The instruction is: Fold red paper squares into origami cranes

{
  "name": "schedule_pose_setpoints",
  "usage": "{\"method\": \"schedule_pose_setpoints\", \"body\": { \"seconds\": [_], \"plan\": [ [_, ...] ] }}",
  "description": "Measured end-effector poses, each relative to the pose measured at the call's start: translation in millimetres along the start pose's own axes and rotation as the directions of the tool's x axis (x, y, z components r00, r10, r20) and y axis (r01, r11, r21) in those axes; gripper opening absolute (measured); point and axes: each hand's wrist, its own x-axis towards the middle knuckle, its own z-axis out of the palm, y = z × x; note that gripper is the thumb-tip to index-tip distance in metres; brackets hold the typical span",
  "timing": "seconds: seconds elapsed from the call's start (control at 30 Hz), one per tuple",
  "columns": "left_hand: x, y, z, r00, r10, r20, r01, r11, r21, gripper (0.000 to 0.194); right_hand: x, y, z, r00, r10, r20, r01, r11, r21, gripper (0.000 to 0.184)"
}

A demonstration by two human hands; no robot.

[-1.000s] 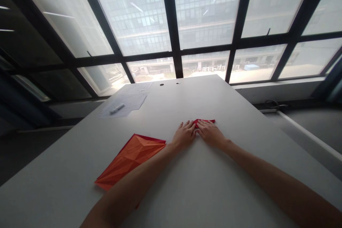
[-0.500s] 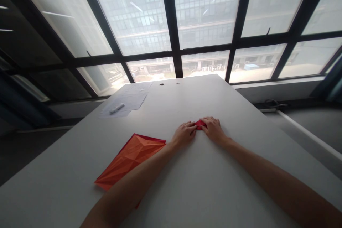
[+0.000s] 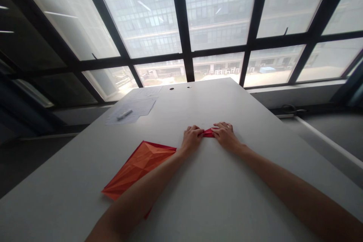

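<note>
A small folded piece of red paper (image 3: 208, 133) lies on the white table (image 3: 181, 196) between my two hands. My left hand (image 3: 192, 137) has its fingers closed on the paper's left end. On the other side, my right hand (image 3: 224, 133) presses and grips the right end, its fingers bent over it. Both fingertips hide the paper's ends, so its full shape does not show. Left of my left forearm lies a larger creased orange and red sheet of paper (image 3: 138, 162), partly covered by that arm.
Printed white sheets (image 3: 144, 107) lie at the table's far left, with a white marker-like stick (image 3: 124, 114) on them. Two small round holes pierce the far end of the table. Dark-framed windows (image 3: 185, 26) rise beyond its edge.
My left hand has shifted slightly left, away from my right hand. More of the red paper now shows between them. The orange paper stays put.
</note>
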Motion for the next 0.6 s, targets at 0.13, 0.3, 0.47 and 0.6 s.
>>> {"method": "schedule_pose_setpoints", "body": {
  "seconds": [0.13,0.3,0.47,0.6],
  "plan": [
    [1.2,-2.3,1.8,0.999,0.054,0.008,-0.053,0.995,-0.080,0.023,1.0,0.8,-1.6,1.000,0.002,0.017,-0.002,1.000,0.018,0.024],
    [2.4,-2.4,2.3,0.997,0.073,-0.009,-0.074,0.992,-0.100,0.023,2.3,2.5,-1.6,1.000,-0.014,-0.024,0.016,0.997,0.072,0.021],
    [2.8,-1.5,2.3,0.995,0.096,0.004,-0.095,0.988,-0.123,0.024,3.3,2.4,-1.9,1.000,0.004,-0.019,-0.002,0.996,0.092,0.019],
    [3.2,-0.8,1.3,0.994,0.104,0.019,-0.100,0.984,-0.149,0.025,3.5,1.8,-3.1,1.000,0.016,-0.012,-0.015,0.995,0.103,0.020]
  ]
}}
